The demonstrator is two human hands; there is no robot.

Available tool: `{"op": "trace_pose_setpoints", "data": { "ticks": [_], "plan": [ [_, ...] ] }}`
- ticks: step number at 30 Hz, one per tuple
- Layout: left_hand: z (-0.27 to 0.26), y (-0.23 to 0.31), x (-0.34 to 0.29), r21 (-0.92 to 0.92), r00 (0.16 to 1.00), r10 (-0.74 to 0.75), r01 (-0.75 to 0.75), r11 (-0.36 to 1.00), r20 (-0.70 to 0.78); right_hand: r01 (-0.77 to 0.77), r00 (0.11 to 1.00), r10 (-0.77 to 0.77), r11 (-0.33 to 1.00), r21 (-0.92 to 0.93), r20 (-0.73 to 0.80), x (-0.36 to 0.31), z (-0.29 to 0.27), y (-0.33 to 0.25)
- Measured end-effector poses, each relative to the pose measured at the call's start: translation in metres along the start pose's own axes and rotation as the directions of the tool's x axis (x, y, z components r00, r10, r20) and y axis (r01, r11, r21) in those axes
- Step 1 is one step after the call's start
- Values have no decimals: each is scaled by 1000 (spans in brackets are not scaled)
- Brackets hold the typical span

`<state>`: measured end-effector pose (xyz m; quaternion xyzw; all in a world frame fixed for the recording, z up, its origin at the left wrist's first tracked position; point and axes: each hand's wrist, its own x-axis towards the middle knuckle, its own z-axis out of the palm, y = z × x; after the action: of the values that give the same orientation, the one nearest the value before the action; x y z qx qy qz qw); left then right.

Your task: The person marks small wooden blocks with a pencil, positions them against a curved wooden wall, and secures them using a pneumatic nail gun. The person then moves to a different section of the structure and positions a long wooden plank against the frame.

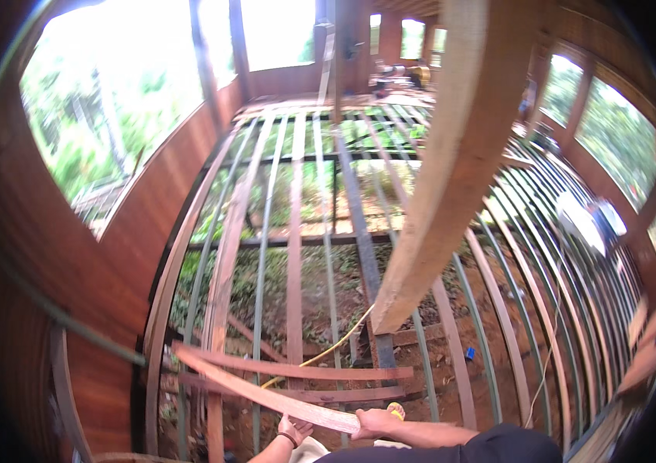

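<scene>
A long narrow wooden plank point(266, 397) slants from the left toward my body at the bottom of the view. My right hand point(374, 423) is closed round its near end. Just under the plank's lower edge is my left hand point(294, 432), a dark band on its wrist, fingers apart; it seems to touch the wood without gripping it. Behind the plank, a reddish wooden strip point(335, 372) lies crosswise over the floor joists, with another strip point(328, 397) nearer. A small yellow item point(396, 410) shows beside my right hand; its kind is unclear.
Spaced wooden and metal joists point(294, 255) run away from me over earth and plants, with open gaps between. A thick timber beam point(444, 170) crosses the view at right. A yellow cord point(339, 343) trails over the joists. Wood-panelled walls point(162, 201) with window openings enclose the room.
</scene>
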<state>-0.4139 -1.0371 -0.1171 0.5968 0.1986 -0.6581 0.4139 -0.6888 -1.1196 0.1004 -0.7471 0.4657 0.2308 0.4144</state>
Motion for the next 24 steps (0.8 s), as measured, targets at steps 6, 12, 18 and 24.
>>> {"op": "trace_pose_setpoints", "data": {
  "ticks": [6,12,18,24],
  "plan": [
    [40,10,-35,100,973,178,-194,976,144,11,1000,-11,993,118,2,-35,23,38],
    [92,38,-43,226,944,314,-328,917,98,27,994,0,968,249,-108,-27,22,52],
    [166,71,-50,128,892,427,-445,886,147,-22,911,56,996,86,-409,-142,-8,38],
    [213,71,-57,237,905,363,-411,880,223,-353,845,391,920,168,-366,-280,37,43]
  ]
}}
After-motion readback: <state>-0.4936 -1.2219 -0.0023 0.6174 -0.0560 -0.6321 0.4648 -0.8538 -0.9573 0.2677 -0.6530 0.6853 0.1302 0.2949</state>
